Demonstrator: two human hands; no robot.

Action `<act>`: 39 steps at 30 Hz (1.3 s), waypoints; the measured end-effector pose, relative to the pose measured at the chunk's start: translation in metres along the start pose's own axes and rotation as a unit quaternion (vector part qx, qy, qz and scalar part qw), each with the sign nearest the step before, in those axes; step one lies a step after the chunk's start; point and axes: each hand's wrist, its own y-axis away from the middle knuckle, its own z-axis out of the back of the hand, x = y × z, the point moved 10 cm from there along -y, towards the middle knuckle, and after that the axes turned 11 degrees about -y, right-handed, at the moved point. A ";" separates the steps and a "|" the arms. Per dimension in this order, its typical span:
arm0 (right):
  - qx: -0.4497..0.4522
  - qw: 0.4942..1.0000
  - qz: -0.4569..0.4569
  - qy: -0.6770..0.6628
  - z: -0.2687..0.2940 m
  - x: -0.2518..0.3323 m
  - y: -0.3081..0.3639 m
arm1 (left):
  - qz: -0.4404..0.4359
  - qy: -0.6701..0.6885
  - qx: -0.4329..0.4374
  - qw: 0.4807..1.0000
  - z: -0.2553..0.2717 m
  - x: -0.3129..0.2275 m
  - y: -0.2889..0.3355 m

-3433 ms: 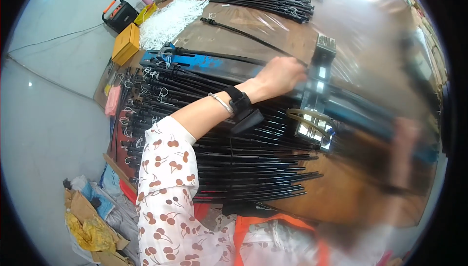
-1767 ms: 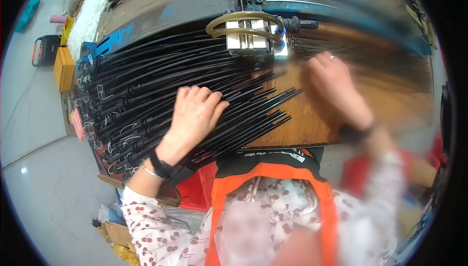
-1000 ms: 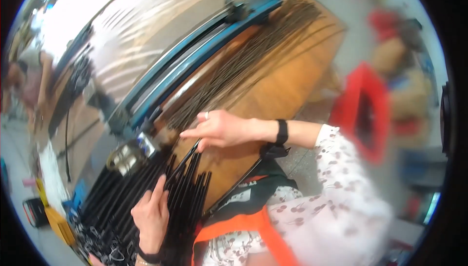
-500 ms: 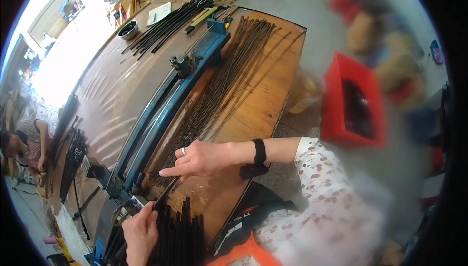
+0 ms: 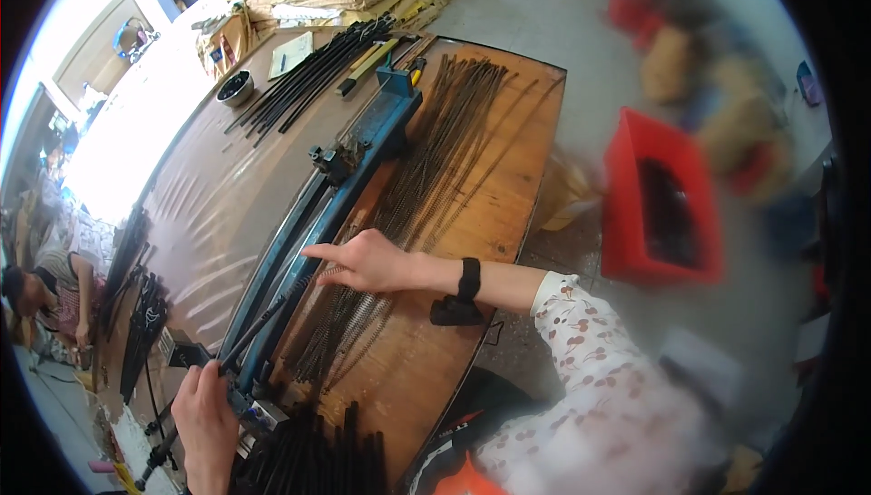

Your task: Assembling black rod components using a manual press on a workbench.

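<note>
The slim black rod (image 5: pixel 263 332) lies between my two hands, slanting over the blue metal rail (image 5: pixel 379 146). It is dark and narrow, smooth along its lower stretch, with what looks like a ridged, coiled texture nearer the upper end. Its long axis runs from lower left to upper right, pointing away from me and leaning across the rail at a slight angle.

My left hand (image 5: pixel 204 418) is closed on the rod's lower end, thumb along the top and fingers wrapped beneath. My right hand (image 5: pixel 358 264) is gripping the upper end between thumb and curled fingers, while the index finger stretches out straight over the rail; the exact contact under my fingers is hidden.

Beside the rail, on the grainy, knotted wood of the desk (image 5: pixel 517 196), long thin coil springs (image 5: pixel 422 177) fan out loosely, dull grey-brown and finely ribbed, roughly parallel to the rail. Close to me, blunt-ended black tubes (image 5: pixel 354 450) are heaped together. Across the rail, the desk wears a creased, shiny plastic sheet (image 5: pixel 213 196). To my right, on the floor, is a rectangular red plastic bin (image 5: pixel 624 196) holding something dark.
</note>
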 end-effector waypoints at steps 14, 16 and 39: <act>0.043 0.988 -0.027 0.148 0.060 -0.051 -0.018 | -0.072 0.004 0.002 0.997 -0.030 -0.027 -0.054; 0.006 0.990 0.006 0.140 0.061 -0.044 -0.018 | -0.009 -0.005 0.051 0.999 -0.041 -0.011 -0.054; 0.022 0.982 0.180 0.055 -0.004 0.000 -0.003 | -0.058 0.022 0.039 0.997 -0.064 0.010 -0.027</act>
